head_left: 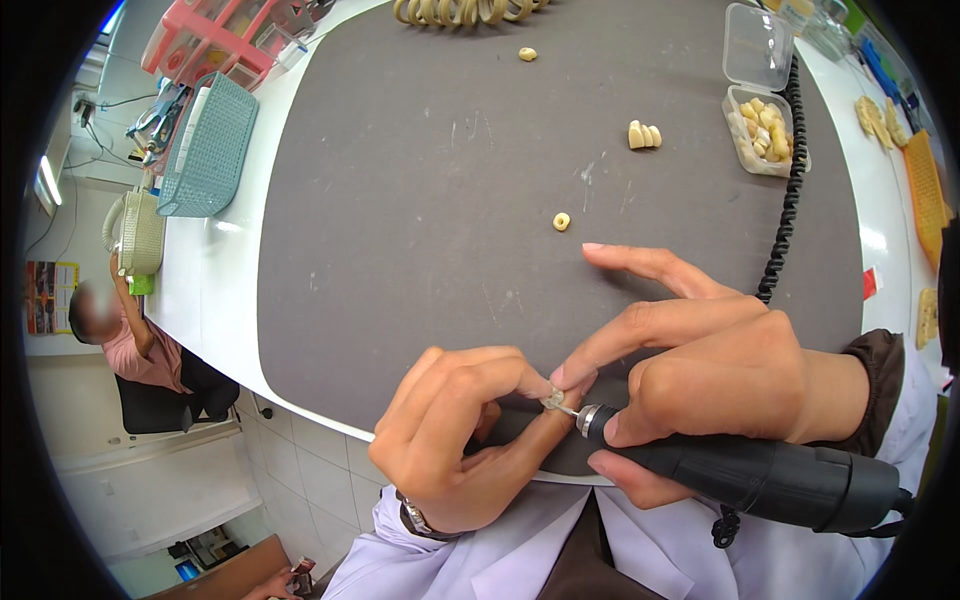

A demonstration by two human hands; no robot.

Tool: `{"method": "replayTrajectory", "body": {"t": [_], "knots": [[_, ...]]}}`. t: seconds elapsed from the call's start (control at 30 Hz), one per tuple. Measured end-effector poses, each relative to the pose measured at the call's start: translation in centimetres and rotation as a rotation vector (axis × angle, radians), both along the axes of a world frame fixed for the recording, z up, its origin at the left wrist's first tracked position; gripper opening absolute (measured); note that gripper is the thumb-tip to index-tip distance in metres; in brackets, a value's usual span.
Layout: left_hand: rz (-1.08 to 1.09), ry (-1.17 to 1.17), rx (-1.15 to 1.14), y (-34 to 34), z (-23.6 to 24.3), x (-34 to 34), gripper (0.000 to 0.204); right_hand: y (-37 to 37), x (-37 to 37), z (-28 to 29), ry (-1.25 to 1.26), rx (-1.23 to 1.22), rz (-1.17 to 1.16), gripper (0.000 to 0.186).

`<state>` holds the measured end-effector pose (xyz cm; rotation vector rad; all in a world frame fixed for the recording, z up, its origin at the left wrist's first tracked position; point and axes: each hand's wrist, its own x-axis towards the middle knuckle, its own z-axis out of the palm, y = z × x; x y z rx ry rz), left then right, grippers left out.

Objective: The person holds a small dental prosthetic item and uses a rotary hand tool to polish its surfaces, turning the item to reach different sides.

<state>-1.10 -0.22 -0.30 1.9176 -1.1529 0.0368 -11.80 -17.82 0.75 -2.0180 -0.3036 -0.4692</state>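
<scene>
My left hand (465,440) pinches a small translucent pale piece (554,399) near the mat's front edge. My right hand (720,370) grips a black rotary handpiece (760,475), its thin bit touching the piece. One right finger rests against the piece from above; another is stretched out over the grey mat (400,180). Beyond my hands lie a cream ring-like piece (562,221), a group of joined tooth-like pieces (644,134) and a single cream piece (527,54).
An open clear box of pieces (764,130) and a coiled black cord (777,250) are at right. A teal basket (205,140), pink organiser (200,40) and woven container (140,230) line the left. A seated person (140,350) is beyond the left edge.
</scene>
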Motion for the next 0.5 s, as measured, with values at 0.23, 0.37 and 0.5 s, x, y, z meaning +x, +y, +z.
{"method": "replayTrajectory", "body": {"t": [0.23, 0.37, 0.5], "knots": [[-0.01, -0.006, -0.016, 0.03, -0.09, 0.1, 0.029, -0.12, 0.11, 0.19, -0.001, 0.02, 0.019, 0.018], [-0.019, -0.011, -0.014, 0.0, -0.09, 0.16, 0.029, -0.1, 0.03, 0.18, 0.012, 0.021, 0.019, 0.018], [-0.041, -0.008, -0.024, -0.08, -0.19, 0.26, 0.029, -0.11, -0.04, -0.08, -0.001, 0.017, 0.015, 0.018]]}}
